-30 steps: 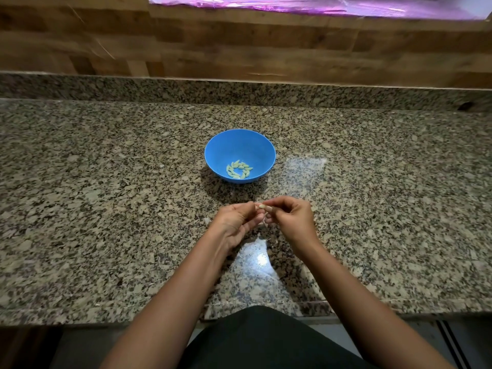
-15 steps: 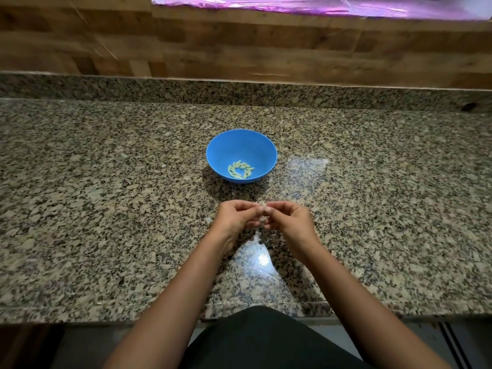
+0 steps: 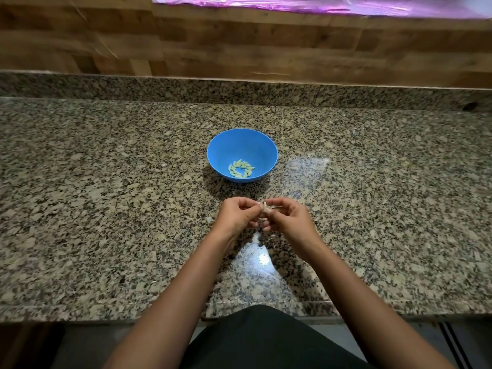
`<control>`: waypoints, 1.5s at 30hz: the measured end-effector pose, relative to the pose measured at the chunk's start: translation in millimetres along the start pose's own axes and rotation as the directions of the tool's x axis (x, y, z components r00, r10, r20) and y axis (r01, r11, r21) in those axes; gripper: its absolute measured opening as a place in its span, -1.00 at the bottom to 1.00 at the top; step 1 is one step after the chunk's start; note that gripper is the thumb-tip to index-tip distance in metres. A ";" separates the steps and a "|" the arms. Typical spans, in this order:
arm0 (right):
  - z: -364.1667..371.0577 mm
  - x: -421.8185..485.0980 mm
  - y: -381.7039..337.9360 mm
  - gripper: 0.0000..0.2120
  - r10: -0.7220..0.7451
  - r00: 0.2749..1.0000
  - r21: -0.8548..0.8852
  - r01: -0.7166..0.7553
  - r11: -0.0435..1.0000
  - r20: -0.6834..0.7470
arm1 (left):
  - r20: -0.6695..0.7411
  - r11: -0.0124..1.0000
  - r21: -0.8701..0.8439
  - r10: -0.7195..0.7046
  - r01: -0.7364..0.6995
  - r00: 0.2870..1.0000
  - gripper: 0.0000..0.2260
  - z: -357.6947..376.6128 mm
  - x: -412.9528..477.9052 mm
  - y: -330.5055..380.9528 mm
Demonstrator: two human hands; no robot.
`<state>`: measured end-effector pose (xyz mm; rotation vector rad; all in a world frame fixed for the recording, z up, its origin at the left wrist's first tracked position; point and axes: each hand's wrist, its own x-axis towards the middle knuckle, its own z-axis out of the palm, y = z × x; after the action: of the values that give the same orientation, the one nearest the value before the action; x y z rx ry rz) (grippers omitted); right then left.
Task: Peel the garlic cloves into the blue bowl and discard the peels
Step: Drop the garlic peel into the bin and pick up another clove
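Left hand (image 3: 237, 217) and right hand (image 3: 288, 218) pinch one pale, tapered garlic clove (image 3: 265, 207), its long axis roughly upright. Crescent-shaped peeled cloves (image 3: 241, 169) ring the smooth blue bowl (image 3: 242, 145) mid-counter on speckled granite countertop (image 3: 106, 209).

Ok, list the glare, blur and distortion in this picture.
Head view: a bright glare spot on the countertop between the forearms; a fainter sheen right of the blue bowl; the wooden wall smeared; wide-angle bending at the edges.

One bowl (image 3: 242, 145), two hands (image 3: 237, 217).

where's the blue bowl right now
In the head view the blue bowl sits mid-counter on the granite countertop, just beyond both hands, with peeled cloves in its bottom.
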<state>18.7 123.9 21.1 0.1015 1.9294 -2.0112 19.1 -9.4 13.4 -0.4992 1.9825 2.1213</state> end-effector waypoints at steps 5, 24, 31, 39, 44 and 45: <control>-0.2 3.0 -0.5 -0.85 0.032 0.999 0.006 -0.032 0.999 0.009 | 0.000 0.996 0.061 0.068 -0.067 0.998 -0.89 1.0 -0.7 -4.0; -7.3 4.0 -7.3 -0.87 0.130 0.991 0.163 -0.124 0.979 -0.028 | 0.021 0.990 -0.100 0.105 -0.102 0.994 -0.81 6.4 0.8 0.8; -10.9 7.5 -8.3 -0.84 0.173 0.985 0.326 -0.161 0.932 -0.006 | -0.035 0.991 -0.094 0.096 -0.099 0.995 -0.81 6.0 1.5 -3.8; -33.4 23.7 2.4 -0.90 0.103 0.969 -0.136 -0.136 0.981 -0.224 | 0.023 0.615 0.752 0.336 -0.238 0.941 -0.75 9.8 7.0 -11.7; -38.7 52.7 1.4 -0.92 -0.105 0.946 -0.550 -0.087 0.831 -0.308 | 0.085 0.449 0.860 0.342 -0.243 0.936 -0.81 13.4 15.0 -16.1; -39.4 58.9 1.6 -0.92 -0.123 0.942 -0.571 -0.083 0.816 -0.313 | 0.092 0.433 0.867 0.343 -0.245 0.935 -0.82 13.5 15.6 -15.8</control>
<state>-43.3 150.6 -0.3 0.2857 2.6889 -1.3852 8.9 4.0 -6.5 -0.0372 2.9990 0.8665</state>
